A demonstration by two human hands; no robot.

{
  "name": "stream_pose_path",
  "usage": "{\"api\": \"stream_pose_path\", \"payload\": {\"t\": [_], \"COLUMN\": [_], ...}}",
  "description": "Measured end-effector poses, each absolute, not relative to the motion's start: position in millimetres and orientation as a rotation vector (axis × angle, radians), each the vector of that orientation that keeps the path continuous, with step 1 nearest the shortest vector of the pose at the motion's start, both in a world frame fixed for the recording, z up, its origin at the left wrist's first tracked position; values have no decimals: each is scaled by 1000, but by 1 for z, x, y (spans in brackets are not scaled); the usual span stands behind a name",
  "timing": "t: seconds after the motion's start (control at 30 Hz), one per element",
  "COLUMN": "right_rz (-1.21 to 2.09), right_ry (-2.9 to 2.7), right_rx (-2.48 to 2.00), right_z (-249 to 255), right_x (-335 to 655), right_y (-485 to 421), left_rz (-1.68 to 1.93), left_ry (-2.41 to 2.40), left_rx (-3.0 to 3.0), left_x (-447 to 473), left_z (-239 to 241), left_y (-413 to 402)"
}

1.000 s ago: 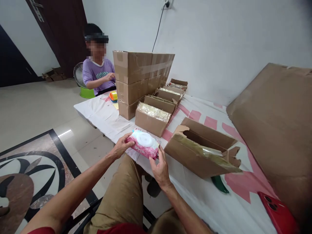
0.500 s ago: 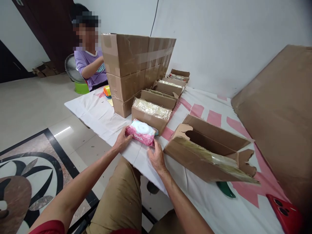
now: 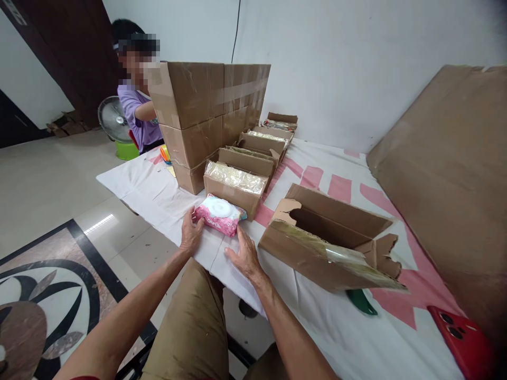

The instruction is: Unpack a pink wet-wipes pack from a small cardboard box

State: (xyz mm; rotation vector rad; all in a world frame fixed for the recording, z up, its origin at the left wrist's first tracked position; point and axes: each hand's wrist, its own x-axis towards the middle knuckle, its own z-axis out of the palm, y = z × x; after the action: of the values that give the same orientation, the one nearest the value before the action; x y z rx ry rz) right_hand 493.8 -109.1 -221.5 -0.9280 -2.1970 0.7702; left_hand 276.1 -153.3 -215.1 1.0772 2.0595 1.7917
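A pink and white pack of wet wipes (image 3: 220,215) with a round white lid lies flat on the cloth-covered table, lid up. At its left end is my left hand (image 3: 191,233), fingers loosely curved and thumb apart, its fingertips beside or touching the wrapper. My right hand (image 3: 246,255) stands by the pack's near right corner with thumb spread away from the fingers; whether a fingertip touches it I cannot tell. Right behind the pack stands an open cardboard box (image 3: 233,191) with clear plastic-wrapped contents.
Taped cartons (image 3: 196,97) are stacked at the back left, with more open boxes in a row beside them. A torn-open empty carton (image 3: 301,258) lies right of my hands. A red phone (image 3: 455,338), a green object (image 3: 361,302) and a large cardboard sheet (image 3: 443,174) are further right. Another person (image 3: 137,113) sits behind the stack.
My right hand has loosened from the pack, thumb moving away from it, and my left grip has eased too. The whole view has shifted slightly; the pack stays before the box.
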Motion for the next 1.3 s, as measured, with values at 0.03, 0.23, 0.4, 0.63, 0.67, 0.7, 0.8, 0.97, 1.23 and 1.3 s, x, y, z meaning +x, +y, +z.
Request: {"api": "stream_pose_path", "payload": {"t": [0.03, 0.23, 0.4, 0.63, 0.67, 0.7, 0.8, 0.97, 1.23, 1.3], "right_rz": [770, 745, 696, 640, 633, 624, 591, 588, 592, 580], "right_ry": [-2206, -2245, -2259, -2248, -2249, -2248, -2236, -2172, -2154, -2165], "right_rx": [-927, -902, -886, -919, -924, -929, -937, -954, -928, -933], "right_z": [-221, -221, -225, -229, -229, -229, -230, -231, -233, -232], "right_x": [494, 496, 496, 494, 494, 493, 492, 495, 496, 494], "right_y": [-109, -110, -109, -108, -108, -108, -107, -106, -105, -105], "left_rz": [1804, 1806, 1854, 1878, 1882, 1885, 1894, 1909, 1892, 1885], "left_ry": [2067, 2089, 2054, 2041, 2038, 2032, 2004, 1988, 1985, 1998], "left_rx": [1077, 1199, 1227, 1235, 1237, 1239, 1245, 1239, 1228, 1226], "left_x": [276, 277, 279, 279, 279, 279, 280, 282, 281, 280], "left_z": [-216, -215, -216, -219, -219, -218, -217, -216, -216, -217], "left_y": [-153, -155, -154, -153, -153, -153, -153, -153, -154, -155]}}
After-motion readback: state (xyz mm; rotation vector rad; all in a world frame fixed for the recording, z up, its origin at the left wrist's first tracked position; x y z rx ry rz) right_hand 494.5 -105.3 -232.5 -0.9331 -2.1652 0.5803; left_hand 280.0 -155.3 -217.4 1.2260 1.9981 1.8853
